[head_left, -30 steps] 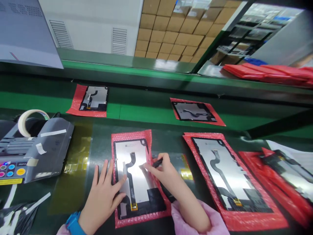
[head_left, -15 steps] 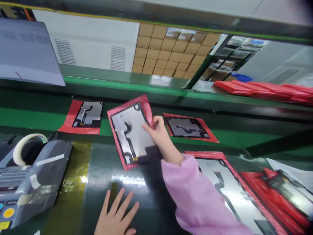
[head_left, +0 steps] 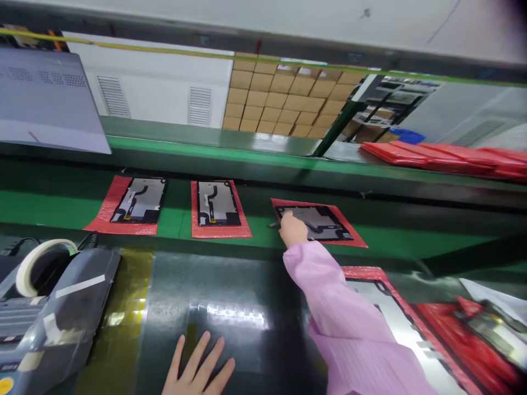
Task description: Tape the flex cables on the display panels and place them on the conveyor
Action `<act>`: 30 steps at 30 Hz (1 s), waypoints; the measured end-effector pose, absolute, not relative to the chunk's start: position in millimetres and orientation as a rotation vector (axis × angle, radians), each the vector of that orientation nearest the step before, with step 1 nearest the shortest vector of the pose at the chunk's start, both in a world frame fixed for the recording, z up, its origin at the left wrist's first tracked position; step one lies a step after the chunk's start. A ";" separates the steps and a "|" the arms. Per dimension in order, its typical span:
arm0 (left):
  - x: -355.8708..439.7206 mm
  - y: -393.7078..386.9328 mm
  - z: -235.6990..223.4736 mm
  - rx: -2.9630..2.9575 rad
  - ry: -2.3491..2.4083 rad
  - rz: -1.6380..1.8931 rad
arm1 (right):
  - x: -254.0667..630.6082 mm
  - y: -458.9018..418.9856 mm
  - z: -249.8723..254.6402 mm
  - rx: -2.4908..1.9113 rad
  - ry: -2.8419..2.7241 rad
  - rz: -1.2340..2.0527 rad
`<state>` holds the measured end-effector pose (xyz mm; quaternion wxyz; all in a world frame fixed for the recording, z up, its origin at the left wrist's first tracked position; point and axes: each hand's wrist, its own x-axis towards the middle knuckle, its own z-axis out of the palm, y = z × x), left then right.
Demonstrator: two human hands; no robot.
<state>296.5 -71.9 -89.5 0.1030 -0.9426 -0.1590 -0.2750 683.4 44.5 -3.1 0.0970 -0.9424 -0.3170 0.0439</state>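
Note:
My right hand (head_left: pixel 293 229) is closed, reaching over the near-left part of a display panel (head_left: pixel 325 222) that lies on red bubble wrap on the green belt. From its left side pokes the tip of a slim dark tool (head_left: pixel 273 224); most of it is hidden in the fingers. Left of that hand, a second display panel (head_left: pixel 224 202) with a dark flex cable rests on a red bubble-wrap bag (head_left: pixel 222 232). A third panel (head_left: pixel 150 198) lies farther left on red wrap. My left hand (head_left: pixel 196 370) is flat on the dark bench, fingers spread, holding nothing.
A grey machine (head_left: pixel 78 307) with a roll of tape (head_left: pixel 25 271) stands on the left. Another large panel (head_left: pixel 395 312) lies under my right sleeve. Red bags (head_left: pixel 465 340) are at the right, more red bags (head_left: pixel 444 156) on the shelf above the belt.
My right hand carried the display panel on its red wrap from the bench to the belt, let go of it and moved right. My left hand came off the panel onto the bench.

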 end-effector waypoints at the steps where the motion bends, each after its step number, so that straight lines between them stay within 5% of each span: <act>1: 295.3 -70.1 -86.4 -2.785 -0.459 -0.821 | 682.2 41.6 2.3 -2.797 -0.982 0.106; 8: 313.9 -74.6 -32.3 -2.910 -0.755 -0.781 | 674.7 -21.9 86.6 -2.610 -1.020 -0.170; 15: 382.6 -83.1 14.9 -2.802 -0.744 -1.049 | 630.8 -128.5 137.5 -1.546 -0.708 0.231; 22: 351.8 -53.5 22.1 -2.911 -0.694 -1.521 | 564.9 -210.3 79.5 -1.283 -0.621 0.804; 30: 319.5 -81.4 13.6 -2.719 -2.546 -2.459 | 570.7 -237.0 -43.0 -1.542 -0.360 0.693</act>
